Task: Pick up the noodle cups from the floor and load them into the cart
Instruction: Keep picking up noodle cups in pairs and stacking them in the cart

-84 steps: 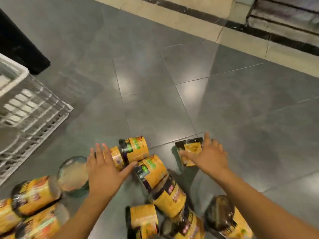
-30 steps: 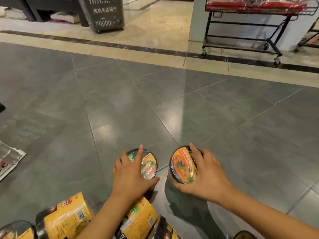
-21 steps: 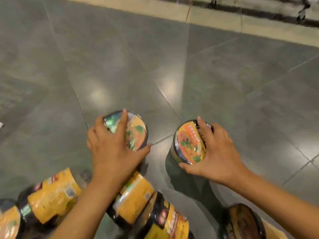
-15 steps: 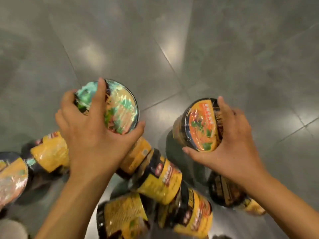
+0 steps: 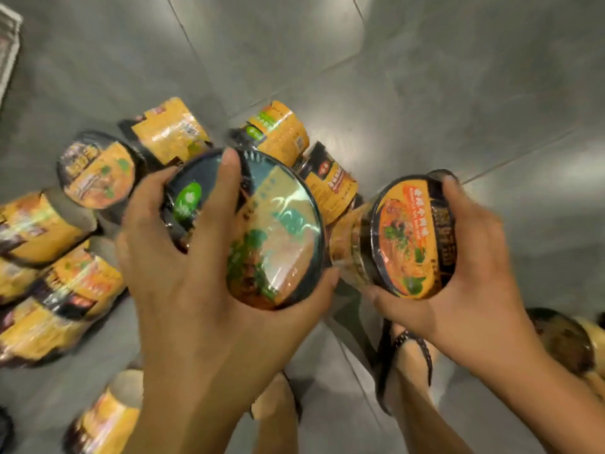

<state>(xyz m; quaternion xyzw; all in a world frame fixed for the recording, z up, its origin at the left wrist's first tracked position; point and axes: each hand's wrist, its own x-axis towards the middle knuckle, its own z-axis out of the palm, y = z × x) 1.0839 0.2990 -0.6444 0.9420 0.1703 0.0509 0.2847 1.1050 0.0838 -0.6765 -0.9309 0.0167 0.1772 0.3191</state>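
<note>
Grey floor tiles (image 5: 458,93) fill my view. My left hand (image 5: 203,290) grips the first noodle cup (image 5: 278,237) over its glossy lid, with the index finger across the top and the thumb hooked on the near rim, holding it clear of the floor. My right hand (image 5: 474,283) wraps round the rim of the second noodle cup (image 5: 412,237), whose orange lid tilts toward the first. The two sit just beside each other, though I cannot tell whether they touch. Beneath and to the left, the other cups (image 5: 98,168) lie scattered on the floor, mostly on their sides and close together. A sandalled foot (image 5: 409,362) stands on the tiles under my right wrist. A white edge (image 5: 8,44) at far left is too blurred to name.
</note>
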